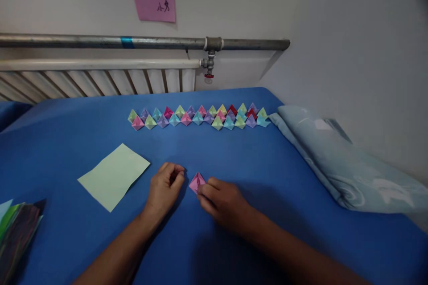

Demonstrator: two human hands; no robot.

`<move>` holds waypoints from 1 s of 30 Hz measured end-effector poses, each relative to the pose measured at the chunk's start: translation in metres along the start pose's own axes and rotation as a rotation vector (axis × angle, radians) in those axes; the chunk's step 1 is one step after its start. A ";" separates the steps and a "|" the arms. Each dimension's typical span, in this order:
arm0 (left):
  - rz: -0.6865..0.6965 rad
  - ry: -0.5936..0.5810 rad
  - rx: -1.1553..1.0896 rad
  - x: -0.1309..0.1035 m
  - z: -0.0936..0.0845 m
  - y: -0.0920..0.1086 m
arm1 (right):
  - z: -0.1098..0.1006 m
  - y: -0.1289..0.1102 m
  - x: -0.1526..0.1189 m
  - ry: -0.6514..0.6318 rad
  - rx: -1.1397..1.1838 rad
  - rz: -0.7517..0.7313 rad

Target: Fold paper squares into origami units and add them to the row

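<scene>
A small pink folded-paper boat (197, 181) stands on the blue surface, its near side hidden by my fingers. My right hand (224, 202) pinches it at the lower right edge between thumb and fingers. Just left of the boat and apart from it is my left hand (166, 187), its thumb and fingertips brought together; nothing shows between them. A pale green square sheet of paper (113, 178) lies flat to the left of that hand. Farther back, several folded-paper boats (186, 118) in green, pink, purple, blue, yellow and red sit close together in two rows.
At the left edge lies a stack of coloured paper (20, 236). A folded light-blue patterned cloth (347, 164) rests along the right side against the wall. Behind the blue surface (187, 147) are a radiator (133, 81), a metal pipe (167, 43) and a valve (209, 64).
</scene>
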State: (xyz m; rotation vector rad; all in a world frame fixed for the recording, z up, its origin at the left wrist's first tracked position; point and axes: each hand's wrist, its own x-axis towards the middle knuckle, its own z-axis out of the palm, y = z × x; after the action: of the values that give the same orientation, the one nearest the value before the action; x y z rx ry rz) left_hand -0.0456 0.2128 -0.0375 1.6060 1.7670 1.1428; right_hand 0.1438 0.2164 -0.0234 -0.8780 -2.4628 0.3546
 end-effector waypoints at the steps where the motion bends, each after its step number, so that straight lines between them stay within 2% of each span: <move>1: -0.001 -0.006 0.001 0.000 0.000 0.000 | 0.001 0.001 0.000 0.003 -0.006 -0.002; 5: -0.005 -0.024 0.006 0.000 0.000 0.001 | 0.003 0.005 -0.002 0.045 0.013 0.001; 9: 0.012 -0.022 0.015 0.000 0.000 0.001 | -0.006 0.017 0.006 0.098 -0.001 0.039; 12: 0.026 -0.021 0.019 -0.001 0.002 0.000 | -0.014 0.040 0.027 0.203 -0.091 0.094; 15: 0.038 -0.014 0.024 -0.001 0.004 -0.001 | -0.014 0.072 0.057 0.243 -0.155 0.066; 18: 0.041 -0.019 0.029 0.000 0.005 -0.003 | -0.007 0.103 0.082 0.228 -0.200 0.044; 21: 0.051 -0.029 0.029 0.000 0.006 -0.002 | -0.001 0.125 0.093 0.222 -0.213 0.042; 30: 0.053 -0.049 0.042 -0.002 0.006 0.000 | -0.002 0.142 0.101 0.197 -0.275 0.006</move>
State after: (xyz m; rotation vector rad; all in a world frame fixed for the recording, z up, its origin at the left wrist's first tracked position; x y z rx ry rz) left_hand -0.0406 0.2122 -0.0412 1.7004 1.7373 1.0875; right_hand 0.1516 0.3896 -0.0408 -0.9805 -2.3573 -0.0706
